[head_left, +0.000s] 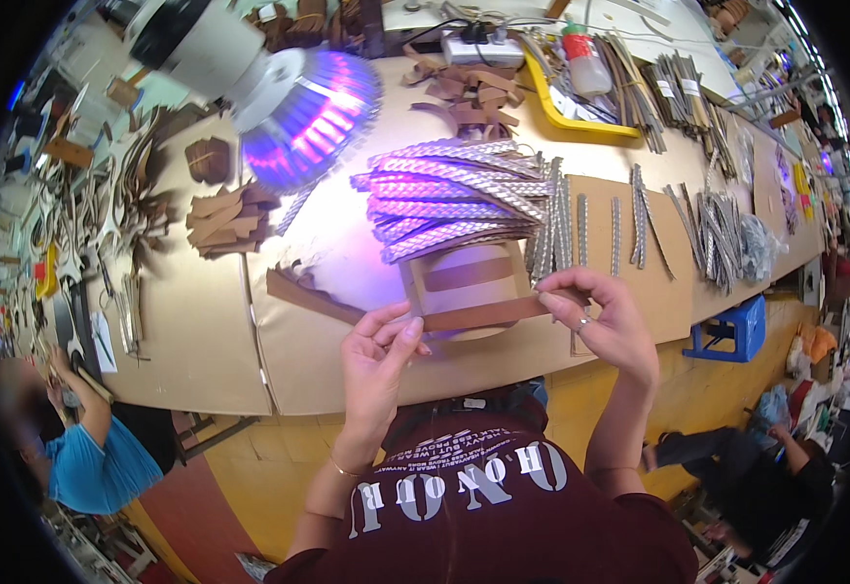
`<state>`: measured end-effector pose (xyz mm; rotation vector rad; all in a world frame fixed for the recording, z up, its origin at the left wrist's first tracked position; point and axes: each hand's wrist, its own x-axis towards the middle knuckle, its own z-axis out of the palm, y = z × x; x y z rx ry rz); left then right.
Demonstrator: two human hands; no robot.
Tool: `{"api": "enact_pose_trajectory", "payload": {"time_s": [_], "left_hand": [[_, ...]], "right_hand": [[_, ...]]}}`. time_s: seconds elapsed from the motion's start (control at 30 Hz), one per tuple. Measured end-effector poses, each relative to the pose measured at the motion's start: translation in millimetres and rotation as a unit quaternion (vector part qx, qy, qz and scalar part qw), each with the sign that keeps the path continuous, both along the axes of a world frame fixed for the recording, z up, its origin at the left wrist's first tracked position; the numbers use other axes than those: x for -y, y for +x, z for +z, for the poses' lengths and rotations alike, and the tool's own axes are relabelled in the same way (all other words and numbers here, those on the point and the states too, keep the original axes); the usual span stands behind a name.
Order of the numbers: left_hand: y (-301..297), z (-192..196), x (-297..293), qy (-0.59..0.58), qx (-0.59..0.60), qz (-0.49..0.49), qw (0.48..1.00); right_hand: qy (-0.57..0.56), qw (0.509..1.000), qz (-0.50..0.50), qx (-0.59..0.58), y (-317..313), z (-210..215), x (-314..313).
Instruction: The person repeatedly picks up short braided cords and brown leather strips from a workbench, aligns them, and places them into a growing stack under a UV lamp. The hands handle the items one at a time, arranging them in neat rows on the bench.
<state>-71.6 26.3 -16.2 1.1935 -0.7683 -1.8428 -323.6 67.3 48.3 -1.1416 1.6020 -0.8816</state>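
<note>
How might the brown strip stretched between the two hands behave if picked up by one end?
The brown strip looks thin, so it would probably droop. Being narrow too, it is likely light. Its flat shape suggests it would hardly roll.

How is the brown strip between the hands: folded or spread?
Spread: the strip runs nearly straight from the left hand to the right hand.

A workshop: long worktable [201,341], piled braided strips [454,200], brown pieces [230,222], co-worker [104,462] in blue.
</note>
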Motion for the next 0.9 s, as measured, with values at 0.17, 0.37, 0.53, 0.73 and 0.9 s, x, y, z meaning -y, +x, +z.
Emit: {"api": "enact_pose_trajectory", "payload": {"time_s": [0.17, 0.37, 0.53, 0.73, 0.9], "left_hand": [[-3, -16, -4, 0.019, -0.018, 0.082, 0.996], [-6, -33, -6, 0.036, -0.014, 0.066, 0.997], [-16, -41, -7, -0.053, 0.067, 0.054, 0.995], [-7, -32, -5, -0.091, 0.151, 0.162, 0.971], [-4, -11, -4, -0.194, 0.213, 0.190, 0.938]], "right_hand": [[0.012, 1.000, 0.008, 0.027, -2, -18, 5], [-0.028, 0.999, 0.017, -0.002, -10, -44, 6], [-0.027, 0.990, -0.046, -0.132, -21, -66, -5], [-0.012, 0.946, -0.216, -0.241, -60, -75, -20], [-0.033, 0.920, -0.248, -0.301, -79, -83, -8]]}}
